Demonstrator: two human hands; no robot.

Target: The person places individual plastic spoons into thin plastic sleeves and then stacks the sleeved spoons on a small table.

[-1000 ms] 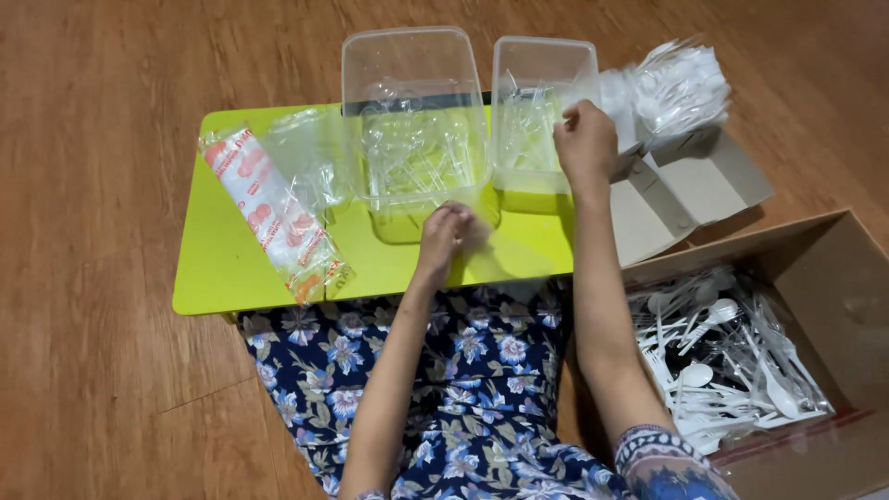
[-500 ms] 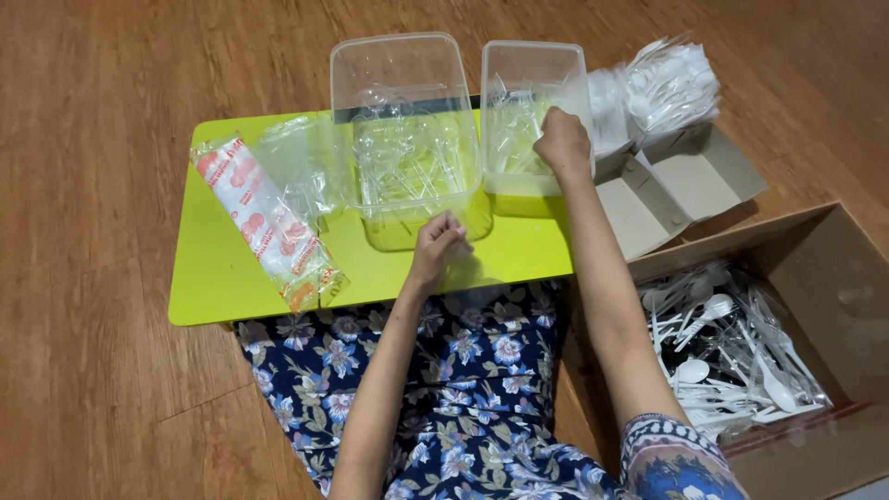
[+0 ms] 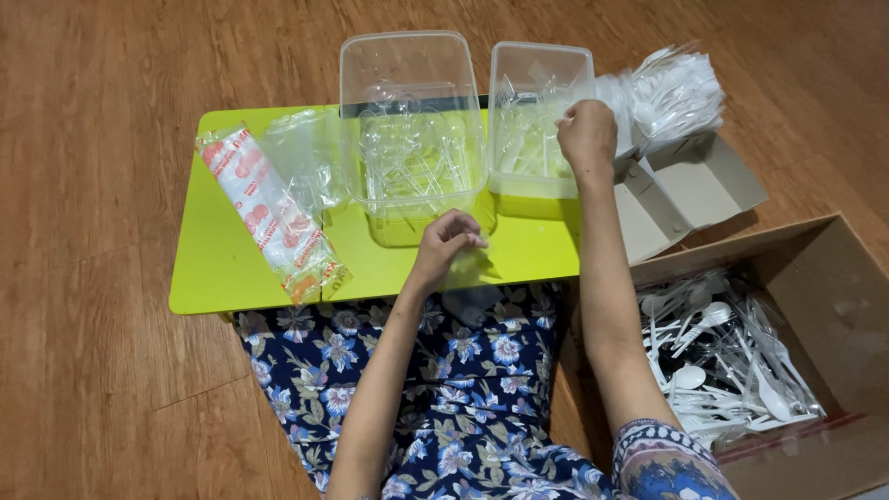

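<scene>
On a small lime-green table (image 3: 231,268) stand two clear plastic tubs. The larger tub (image 3: 412,130) holds clear plastic cutlery. My left hand (image 3: 444,245) sits at its near edge, fingers pinched on a thin clear plastic bag that reaches down toward my lap. My right hand (image 3: 586,137) is over the near right corner of the smaller tub (image 3: 532,120), fingers closed; whether it holds a piece of clear cutlery I cannot tell.
A red-and-white printed packet (image 3: 269,213) and a crumpled clear bag (image 3: 301,162) lie on the table's left. White plastic spoons in a bag (image 3: 671,93) rest on a small grey box (image 3: 685,190). A cardboard box (image 3: 833,278) of wrapped white cutlery stands at right on wooden floor.
My right hand has stayed at the smaller tub, shifting slightly over its near corner. My left hand remains at the larger tub's near edge with the clear bag.
</scene>
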